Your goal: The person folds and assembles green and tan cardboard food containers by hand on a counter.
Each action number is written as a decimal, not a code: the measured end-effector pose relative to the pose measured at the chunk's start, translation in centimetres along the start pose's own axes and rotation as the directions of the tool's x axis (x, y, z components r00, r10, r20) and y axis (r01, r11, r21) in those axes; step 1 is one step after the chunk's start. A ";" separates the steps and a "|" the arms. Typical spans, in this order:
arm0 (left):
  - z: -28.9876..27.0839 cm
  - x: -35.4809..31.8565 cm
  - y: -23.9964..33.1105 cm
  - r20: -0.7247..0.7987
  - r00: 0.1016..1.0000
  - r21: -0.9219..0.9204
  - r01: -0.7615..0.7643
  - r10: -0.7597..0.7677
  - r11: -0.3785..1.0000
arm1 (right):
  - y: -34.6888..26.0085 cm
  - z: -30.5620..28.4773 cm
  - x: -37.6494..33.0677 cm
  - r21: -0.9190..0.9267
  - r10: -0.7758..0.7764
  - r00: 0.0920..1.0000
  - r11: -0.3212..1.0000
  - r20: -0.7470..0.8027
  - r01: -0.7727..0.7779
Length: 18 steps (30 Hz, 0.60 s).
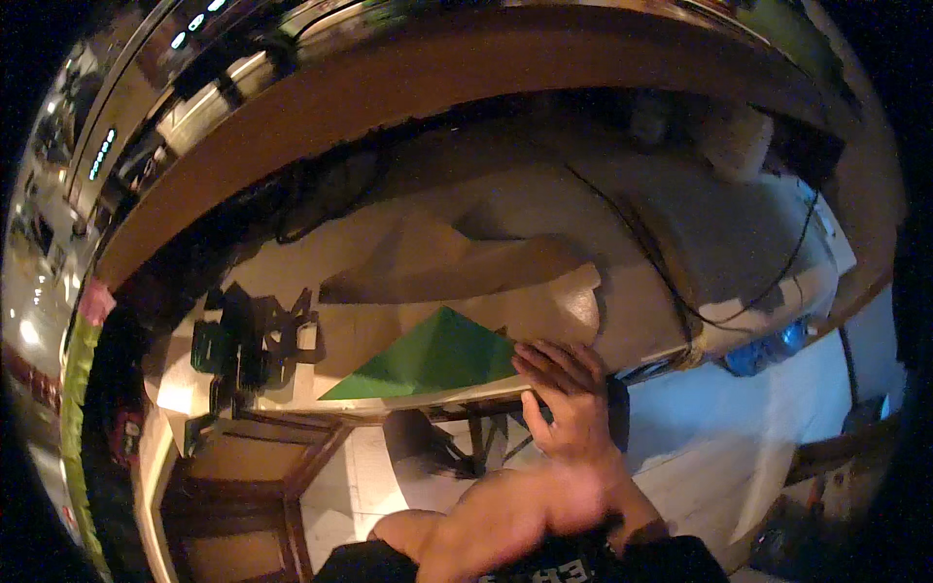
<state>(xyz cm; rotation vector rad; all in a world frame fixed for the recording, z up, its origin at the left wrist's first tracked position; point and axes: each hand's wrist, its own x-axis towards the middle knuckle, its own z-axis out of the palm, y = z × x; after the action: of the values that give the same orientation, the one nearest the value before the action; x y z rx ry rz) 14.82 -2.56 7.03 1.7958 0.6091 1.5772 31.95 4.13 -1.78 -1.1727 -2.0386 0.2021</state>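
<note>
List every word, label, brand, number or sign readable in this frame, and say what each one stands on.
Dark shirt: pale lettering at the lower edge, only partly in view; not copied out here.
Upper left: two rows of glowing marks, one higher and one lower, too small and blurred to tell whether they are text.
Green paper: no writing visible.

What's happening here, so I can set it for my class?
A person's right hand is at the right end of a green triangular sheet, which lies near the front edge of a table. Whether its grip holds the sheet is unclear. The left hand can't be made out.
</note>
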 end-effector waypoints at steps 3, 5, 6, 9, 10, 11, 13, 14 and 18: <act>-1.0 1.4 2.0 -0.055 0.986 -0.423 -0.164 0.156 0.891 | 0.7 -0.8 -0.3 -0.079 0.057 0.998 0.995 -0.004 -0.057; -2.3 1.5 5.5 -0.091 0.974 -0.529 -0.225 0.209 0.818 | -0.6 -0.6 0.4 -0.087 0.023 1.000 0.996 0.005 -0.023; -1.7 1.6 6.5 -0.083 0.976 -0.550 -0.212 0.199 0.808 | -0.5 -0.3 -0.2 -0.066 0.029 1.000 0.997 0.010 -0.028; -1.2 2.4 7.6 -0.083 0.985 -0.652 -0.167 0.149 0.739 | -0.2 -0.2 -0.4 -0.088 0.060 0.998 0.995 0.036 -0.057; -1.2 2.9 7.4 -0.086 0.987 -0.694 -0.155 0.133 0.703 | 0.4 -0.3 -0.4 -0.093 0.060 0.998 0.994 0.034 -0.057; -1.4 3.2 7.5 -0.088 0.988 -0.725 -0.151 0.127 0.672 | 0.6 -0.2 -0.5 -0.085 0.060 0.997 0.995 0.043 -0.056; -1.5 3.5 8.3 -0.089 0.991 -0.756 -0.135 0.104 0.640 | 0.2 0.1 -0.2 -0.077 0.035 0.999 0.996 0.021 -0.033; -1.6 3.5 8.7 -0.087 0.992 -0.768 -0.128 0.096 0.628 | -0.3 0.1 0.0 -0.073 0.054 0.998 0.996 0.019 -0.053; -1.2 3.9 9.6 -0.038 0.999 -0.847 -0.030 -0.004 0.530 | 0.0 0.0 -0.1 -0.098 0.048 0.999 0.994 0.006 -0.047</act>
<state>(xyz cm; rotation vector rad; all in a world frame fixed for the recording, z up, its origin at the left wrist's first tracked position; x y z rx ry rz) 13.52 -6.00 16.80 0.9945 -0.2032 1.5100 31.94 4.03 -1.84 -1.2834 -2.0493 0.1322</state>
